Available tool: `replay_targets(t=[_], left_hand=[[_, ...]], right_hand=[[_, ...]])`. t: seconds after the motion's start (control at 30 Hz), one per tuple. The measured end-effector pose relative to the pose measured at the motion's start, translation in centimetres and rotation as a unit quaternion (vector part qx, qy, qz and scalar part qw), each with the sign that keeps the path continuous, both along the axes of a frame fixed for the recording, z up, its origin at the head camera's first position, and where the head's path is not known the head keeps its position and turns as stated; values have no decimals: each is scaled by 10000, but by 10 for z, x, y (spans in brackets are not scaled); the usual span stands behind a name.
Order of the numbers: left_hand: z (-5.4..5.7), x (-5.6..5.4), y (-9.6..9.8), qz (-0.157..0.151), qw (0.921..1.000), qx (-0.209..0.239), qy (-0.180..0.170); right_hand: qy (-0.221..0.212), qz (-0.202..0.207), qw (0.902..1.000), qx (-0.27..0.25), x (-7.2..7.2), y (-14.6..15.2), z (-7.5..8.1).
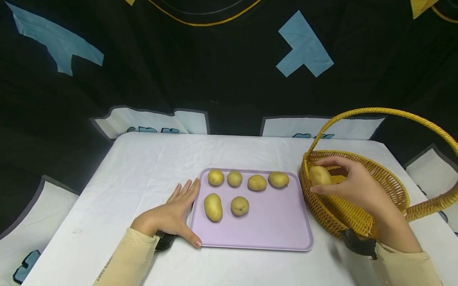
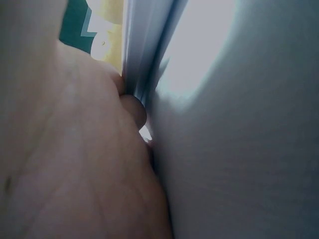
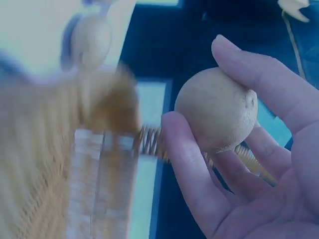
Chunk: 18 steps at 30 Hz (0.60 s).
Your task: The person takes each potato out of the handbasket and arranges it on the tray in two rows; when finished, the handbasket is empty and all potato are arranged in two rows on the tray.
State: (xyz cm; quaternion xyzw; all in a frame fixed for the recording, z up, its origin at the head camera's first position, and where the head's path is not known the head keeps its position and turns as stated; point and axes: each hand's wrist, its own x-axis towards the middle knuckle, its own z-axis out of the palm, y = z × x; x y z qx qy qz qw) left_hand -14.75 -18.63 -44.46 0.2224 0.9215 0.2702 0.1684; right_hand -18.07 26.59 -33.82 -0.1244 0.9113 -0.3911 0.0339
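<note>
Between the thumb and fingers of my right hand [image 1: 352, 182] is a potato [image 1: 320, 175], held over the mouth of a wicker basket [image 1: 329, 214]. The right wrist view shows the same potato [image 3: 215, 109] pinched at its sides by the fingertips. My left hand [image 1: 171, 214] rests with spread, straight fingers against the left edge of a lilac tray [image 1: 272, 226], thumb by its near left corner. On the tray, several potatoes form a row along the far side, the rightmost potato [image 1: 278, 179] near the far right corner. A long potato [image 1: 213, 207] and a round potato [image 1: 239, 206] lie nearer.
The basket's tall arched handle [image 1: 379, 111] rises above the right hand and leans to the right. Tray and basket stand close together on a table with a white cloth [image 1: 143, 171]. Behind the table hangs a black curtain [image 1: 214, 79] with blue and white shapes.
</note>
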Motion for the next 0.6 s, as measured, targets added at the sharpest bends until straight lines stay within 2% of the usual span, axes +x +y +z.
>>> replay_targets(t=[0.13,0.3,0.43,0.6], left_hand=[[0,1,0,-9,10000,54,-2],[-2,2,0,-42,10000,70,-9],[-2,1,1,-12,10000,71,-21],[0,-1,1,1,10000,70,-38]], right_hand=[[181,74,9996,-208,10,-24,-11],[73,216,9988,-430,21,-48,-30],[10,464,9977,-500,20,-66,-47],[19,707,9970,-304,18,-83,-67]])
